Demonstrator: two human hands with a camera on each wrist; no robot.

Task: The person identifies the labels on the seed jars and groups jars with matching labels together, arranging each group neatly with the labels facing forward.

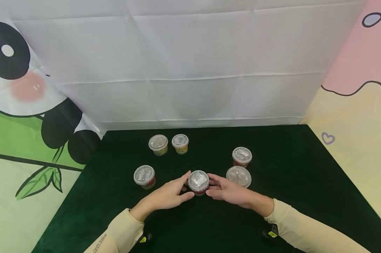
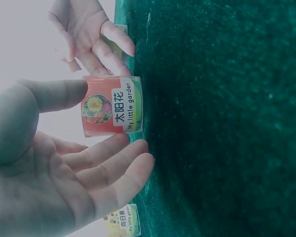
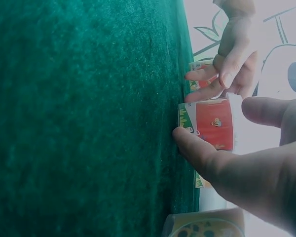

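On the red cup [image 2: 111,106] near the middle one can read "太阳花" and "My little garden", on the yellow cup [image 2: 122,220] at the far left "向日葵" and also "My little garden", while the left sleeve [image 1: 122,226] bears "Let's" and a further, unclear word.

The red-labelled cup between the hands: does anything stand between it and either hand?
Nothing visible does. The left hand and right hand flank the red-labelled cup directly; the cup beside the right hand stands outside that gap.

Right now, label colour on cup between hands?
Red label with white and green, clearest in left wrist view.
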